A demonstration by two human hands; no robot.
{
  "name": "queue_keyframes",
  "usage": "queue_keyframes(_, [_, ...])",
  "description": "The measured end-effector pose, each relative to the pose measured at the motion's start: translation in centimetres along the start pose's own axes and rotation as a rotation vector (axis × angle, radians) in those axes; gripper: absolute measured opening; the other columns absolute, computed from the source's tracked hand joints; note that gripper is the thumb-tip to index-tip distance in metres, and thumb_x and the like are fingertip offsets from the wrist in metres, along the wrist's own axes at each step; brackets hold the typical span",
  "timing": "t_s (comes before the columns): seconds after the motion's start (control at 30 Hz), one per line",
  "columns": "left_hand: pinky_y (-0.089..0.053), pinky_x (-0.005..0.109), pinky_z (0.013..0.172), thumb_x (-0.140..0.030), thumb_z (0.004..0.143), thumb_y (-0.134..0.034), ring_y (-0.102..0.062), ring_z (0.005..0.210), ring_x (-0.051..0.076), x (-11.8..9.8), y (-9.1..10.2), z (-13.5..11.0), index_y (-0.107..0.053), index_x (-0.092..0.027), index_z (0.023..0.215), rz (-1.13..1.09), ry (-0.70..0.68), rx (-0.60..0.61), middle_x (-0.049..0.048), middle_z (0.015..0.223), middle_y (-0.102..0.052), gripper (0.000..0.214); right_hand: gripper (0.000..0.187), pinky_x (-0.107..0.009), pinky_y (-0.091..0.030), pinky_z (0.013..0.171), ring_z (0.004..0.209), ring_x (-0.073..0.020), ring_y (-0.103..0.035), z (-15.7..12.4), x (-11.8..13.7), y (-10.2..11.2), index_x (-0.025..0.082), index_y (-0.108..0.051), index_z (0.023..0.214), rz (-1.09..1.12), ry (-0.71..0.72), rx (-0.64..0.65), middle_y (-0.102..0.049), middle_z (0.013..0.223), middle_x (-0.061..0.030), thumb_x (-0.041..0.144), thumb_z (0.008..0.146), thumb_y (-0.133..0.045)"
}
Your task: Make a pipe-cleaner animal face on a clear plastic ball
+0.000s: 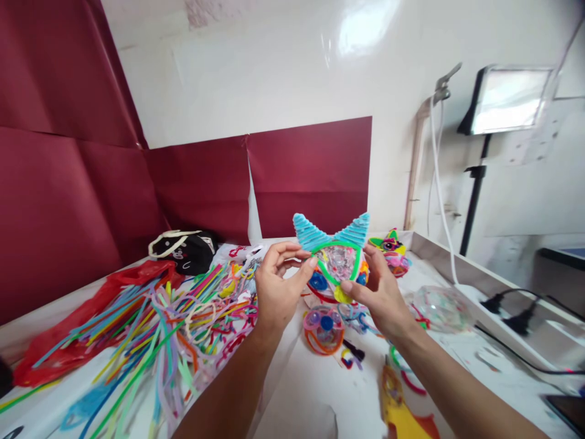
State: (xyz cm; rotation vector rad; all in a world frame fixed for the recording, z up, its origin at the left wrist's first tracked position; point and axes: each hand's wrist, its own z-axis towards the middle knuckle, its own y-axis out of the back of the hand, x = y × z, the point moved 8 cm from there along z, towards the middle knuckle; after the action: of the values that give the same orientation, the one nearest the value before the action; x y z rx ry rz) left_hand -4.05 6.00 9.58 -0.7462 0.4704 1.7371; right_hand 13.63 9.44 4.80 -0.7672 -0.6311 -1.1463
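Observation:
Both hands hold up a pipe-cleaner animal face [312, 233] above the middle of the table. Two striped light-blue pointed ears top it, and a bright green outline surrounds a see-through centre. Along its left edge, the thumb and fingers of my left hand [280, 288] pinch it. My right hand [382, 291] grips the right side, its thumb at the bottom by a yellow piece [342, 295]. Blue round pieces and orange parts show around the green outline, partly hidden by the fingers. Just below lies a round orange-rimmed pipe-cleaner piece [323, 339] with a blue centre.
Loose pipe cleaners [159, 329] spread over the left side, partly on a red plastic bag [50, 347]. Behind them sits a black bag [196, 253]. Yellow-handled pliers or scissors [397, 402] lie near my right forearm. To the right are a clear plastic bag [439, 308] and a power strip [525, 323].

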Motion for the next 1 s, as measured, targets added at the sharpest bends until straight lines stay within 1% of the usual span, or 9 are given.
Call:
queue_keyframes(0.17, [-0.052,0.022,0.074,-0.017,0.07,-0.075,-0.066,0.08,0.012,-0.1,-0.1,0.0,-0.058,-0.018,0.092,-0.005,0.01,-0.002,0.0006,0.082,-0.068,0.028,0.068,-0.038,-0.049,0.092,0.11,-0.0244,-0.058,0.0,-0.1,-0.1,0.029,-0.044,0.122,0.019,-0.016,0.01,-0.057,0.122,-0.0043,0.031,0.065,-0.08])
queue_keyframes(0.33, [-0.05,0.022,0.073,-0.016,0.069,-0.075,-0.063,0.08,0.011,0.6,-0.2,0.0,-0.054,-0.019,0.095,-0.074,0.043,-0.01,-0.0009,0.084,-0.064,0.034,0.067,-0.037,-0.051,0.087,0.105,-0.0238,-0.06,0.0,-0.1,0.0,0.029,-0.045,0.121,0.008,-0.023,-0.002,-0.058,0.12,-0.0045,0.032,0.064,-0.08])
queue_keyframes(0.5, [-0.048,0.02,0.071,-0.015,0.066,-0.076,-0.059,0.08,0.009,1.1,-0.2,0.1,-0.051,-0.02,0.089,-0.124,0.064,-0.03,-0.0027,0.085,-0.057,0.035,0.067,-0.037,-0.05,0.09,0.108,-0.024,-0.059,0.0,0.0,0.0,0.029,-0.044,0.121,0.0,-0.024,0.002,-0.057,0.123,-0.0045,0.033,0.064,-0.08])
queue_keyframes(0.63, [-0.048,0.021,0.069,-0.016,0.063,-0.076,-0.057,0.079,0.01,1.6,-0.3,0.2,-0.047,-0.021,0.089,-0.156,0.123,-0.041,-0.0029,0.085,-0.054,0.04,0.067,-0.038,-0.05,0.092,0.11,-0.0251,-0.058,0.0,0.0,0.0,0.029,-0.044,0.121,-0.01,-0.022,0.002,-0.057,0.123,-0.0054,0.036,0.065,-0.08])
queue_keyframes(0.8, [-0.049,0.023,0.072,-0.02,0.062,-0.077,-0.058,0.087,0.012,2.7,-0.1,0.1,-0.043,-0.022,0.097,-0.161,0.225,-0.065,-0.0011,0.092,-0.055,0.049,0.068,-0.038,-0.048,0.093,0.112,-0.0244,-0.057,0.0,-0.1,0.0,0.029,-0.044,0.122,-0.005,-0.019,0.011,-0.057,0.124,-0.0045,0.034,0.066,-0.08])
queue_keyframes(0.87, [-0.05,0.025,0.075,-0.023,0.063,-0.077,-0.058,0.091,0.013,3.2,-0.4,0.1,-0.044,-0.022,0.102,-0.184,0.277,-0.033,0.0013,0.099,-0.057,0.051,0.067,-0.037,-0.05,0.091,0.11,-0.0236,-0.059,0.1,-0.2,-0.1,0.029,-0.044,0.122,0.02,-0.022,0.023,-0.057,0.123,-0.0037,0.033,0.066,-0.08])
queue_keyframes(0.93, [-0.05,0.027,0.078,-0.026,0.064,-0.077,-0.059,0.095,0.015,3.7,-0.8,0.1,-0.045,-0.022,0.106,-0.223,0.334,0.023,0.0035,0.106,-0.058,0.052,0.065,-0.036,-0.051,0.089,0.107,-0.0229,-0.06,0.1,0.0,-0.1,0.03,-0.044,0.121,0.041,-0.019,0.032,-0.058,0.121,-0.003,0.032,0.067,-0.08])
queue_keyframes(1.0, [-0.051,0.029,0.08,-0.027,0.065,-0.077,-0.061,0.097,0.017,4.0,-1.2,0.0,-0.046,-0.022,0.107,-0.264,0.383,0.08,0.0045,0.109,-0.06,0.052,0.064,-0.035,-0.052,0.087,0.105,-0.0228,-0.06,0.1,0.1,-0.1,0.03,-0.045,0.12,0.047,-0.013,0.037,-0.059,0.119,-0.0027,0.031,0.066,-0.08])
